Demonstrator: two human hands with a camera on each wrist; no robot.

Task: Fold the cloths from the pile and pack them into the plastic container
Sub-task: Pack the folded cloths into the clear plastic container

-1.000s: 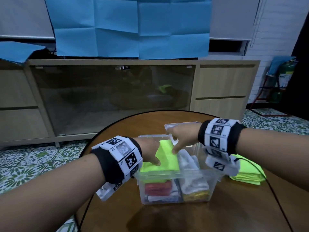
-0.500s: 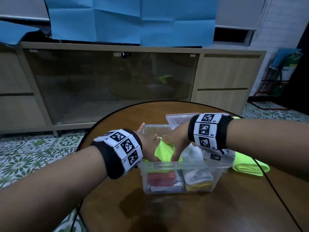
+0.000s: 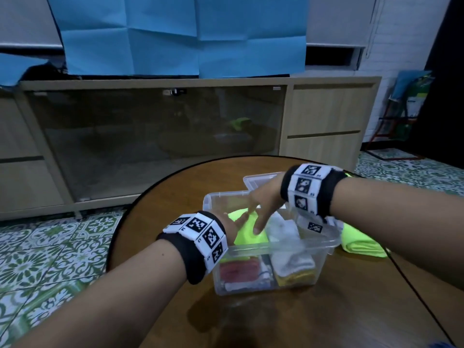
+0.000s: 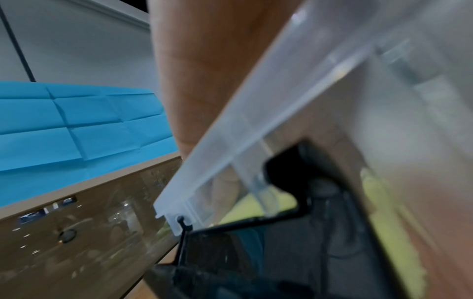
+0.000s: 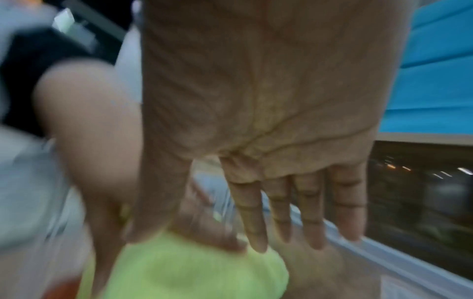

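Observation:
A clear plastic container [image 3: 288,247] stands mid-table. Inside, a lime-green folded cloth [image 3: 248,237] tops the left stack over red cloth; a white cloth [image 3: 283,232] lies to its right above yellow ones. My right hand [image 3: 258,214] reaches in from the right, its straight fingers [image 5: 281,212] over the green cloth [image 5: 192,273] and its thumb pressing on it. My left hand [image 3: 234,223] lies flat against the cloth's left side, mostly hidden by its wristband. The left wrist view shows my palm [image 4: 204,70] above the container's rim [image 4: 256,121].
More lime-green folded cloths [image 3: 361,244] lie on the round wooden table [image 3: 175,197] right of the container. The clear lid [image 3: 261,179] rests just behind it. A long cabinet [image 3: 155,136] with dark glass doors stands beyond the table, over patterned floor tiles.
The green cloth has gone from lying flat on top to tucked lower in the left side. My right fingers have straightened out over it. Both hands remain in the container.

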